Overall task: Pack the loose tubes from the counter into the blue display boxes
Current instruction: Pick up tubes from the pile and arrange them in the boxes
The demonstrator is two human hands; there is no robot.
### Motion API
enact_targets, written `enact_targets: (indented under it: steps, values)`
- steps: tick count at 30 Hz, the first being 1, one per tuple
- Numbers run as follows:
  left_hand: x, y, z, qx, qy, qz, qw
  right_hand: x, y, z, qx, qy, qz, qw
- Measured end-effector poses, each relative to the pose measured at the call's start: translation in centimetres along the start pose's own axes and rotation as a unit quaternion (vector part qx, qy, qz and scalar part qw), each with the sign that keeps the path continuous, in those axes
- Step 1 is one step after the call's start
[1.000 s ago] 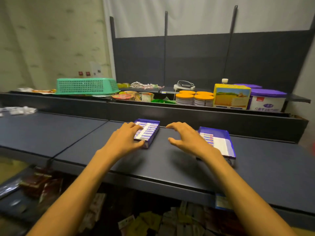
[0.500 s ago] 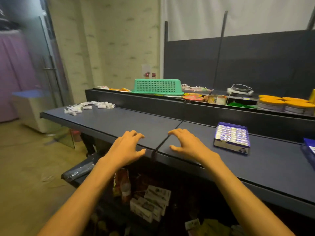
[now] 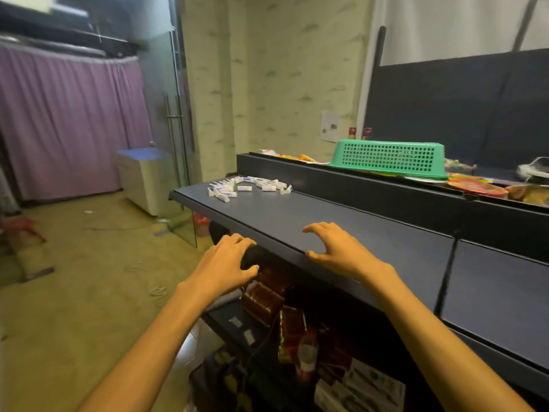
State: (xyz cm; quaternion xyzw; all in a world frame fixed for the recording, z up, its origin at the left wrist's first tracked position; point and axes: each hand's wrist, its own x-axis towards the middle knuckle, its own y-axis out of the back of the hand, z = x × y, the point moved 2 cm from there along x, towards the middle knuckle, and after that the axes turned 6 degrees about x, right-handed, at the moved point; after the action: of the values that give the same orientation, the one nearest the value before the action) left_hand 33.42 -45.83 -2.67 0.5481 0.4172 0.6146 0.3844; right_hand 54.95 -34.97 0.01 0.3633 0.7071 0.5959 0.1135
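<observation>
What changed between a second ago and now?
The view swung left: the blue boxes left the frame and the loose tubes came closer. The left hand let go of a box and now hangs empty off the counter edge; the right hand left its box. The green basket stayed put.

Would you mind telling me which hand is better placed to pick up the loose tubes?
Probably the right hand: it is already over the counter holding the tubes, while the left hand hangs off its front edge.
</observation>
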Motion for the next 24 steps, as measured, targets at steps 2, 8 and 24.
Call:
enact_targets:
  steps: [2, 8, 24]
  values:
    - [1.9, -0.5, -2.8, -0.004, 0.006, 0.002, 1.000, 3.2, -1.1, -0.3, 0.004, 0.002, 0.001, 1.000]
    - [9.4, -2.1, -9.9, -0.001, 0.005, -0.006, 1.000, 13.2, -3.8, 0.1, 0.007, 0.001, -0.003, 1.000]
    - [29.4, -7.2, -22.0, -0.055, -0.034, -0.029, 0.997, 31.1, -7.1, 3.5, -0.033, -0.081, 0.004, 0.996]
